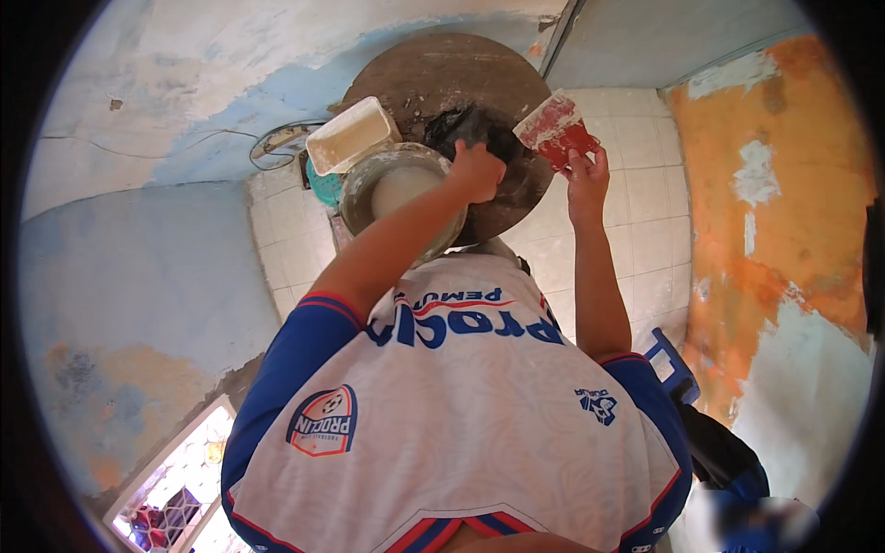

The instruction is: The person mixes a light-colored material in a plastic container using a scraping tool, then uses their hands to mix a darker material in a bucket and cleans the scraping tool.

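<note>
My left hand (477, 172) is closed at the near edge of a crumpled black plastic bag (459, 125), its fingertips pinching or pressing the plastic. That bag lies on a round brown wooden tabletop (433, 69) marked with pale residue. My right hand (588, 182) grips a flat red spreader (557, 136) by its lower edge and holds it up beside the table's right side. Whitish filler is smeared over the spreader's face and upper edge. Under my left forearm stands a round bucket (358, 201) with a crusted rim and pale, cloudy contents.
A cream rectangular tub (352, 135) leans by the bucket, above a teal container (324, 187). A cable (207, 135) runs along the left wall. Orange, patchy wall (719, 175) stands at right; a blue plastic object (671, 369) is behind my right elbow. Floor tiles (636, 138) are white.
</note>
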Motion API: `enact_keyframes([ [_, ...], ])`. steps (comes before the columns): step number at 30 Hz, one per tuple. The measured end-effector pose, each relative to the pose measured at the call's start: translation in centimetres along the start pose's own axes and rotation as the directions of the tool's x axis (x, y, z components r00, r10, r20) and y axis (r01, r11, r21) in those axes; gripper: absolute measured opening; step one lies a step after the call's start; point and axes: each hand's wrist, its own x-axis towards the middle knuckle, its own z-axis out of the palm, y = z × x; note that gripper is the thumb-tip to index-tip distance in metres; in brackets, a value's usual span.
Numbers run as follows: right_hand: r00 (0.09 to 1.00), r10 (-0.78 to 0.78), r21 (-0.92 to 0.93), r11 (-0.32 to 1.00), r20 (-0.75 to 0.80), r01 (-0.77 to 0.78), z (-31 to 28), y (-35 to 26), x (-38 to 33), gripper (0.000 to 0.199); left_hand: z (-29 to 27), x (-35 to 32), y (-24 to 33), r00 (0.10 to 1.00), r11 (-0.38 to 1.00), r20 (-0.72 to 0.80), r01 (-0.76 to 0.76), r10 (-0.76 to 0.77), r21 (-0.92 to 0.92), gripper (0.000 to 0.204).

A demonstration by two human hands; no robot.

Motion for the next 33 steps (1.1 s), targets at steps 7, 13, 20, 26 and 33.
enact_keyframes([
  [7,0.998,-0.022,0.073,0.997,-0.055,0.026,-0.5,0.7,1.3,0.034,-4.6,-6.2,-3.6,0.915,0.997,-0.404,-0.016,-0.016,-0.075,0.014],
  [13,0.994,-0.034,-0.042,0.998,0.1,0.039,2.2,3.6,1.4,0.036,-4.4,-7.0,-3.6,0.891,0.941,-0.453,-0.138,-0.017,-0.308,0.015],
  [20,0.96,-0.032,-0.49,0.855,0.28,0.171,4.3,4.2,0.2,0.023,-2.3,-7.5,-3.6,0.756,0.854,-0.627,-0.191,-0.187,-0.484,0.022],
  [26,0.925,-0.039,-0.606,0.744,0.378,0.28,4.3,3.7,0.4,0.022,0.3,-6.3,-4.5,0.62,0.554,-0.55,-0.215,-0.559,-0.805,0.025],
  [33,0.813,-0.11,-0.653,0.539,0.572,0.532,6.6,5.0,1.6,0.025,0.4,-5.9,-5.9,0.631,0.002,-0.205,-0.306,-0.748,-0.952,0.054],
])
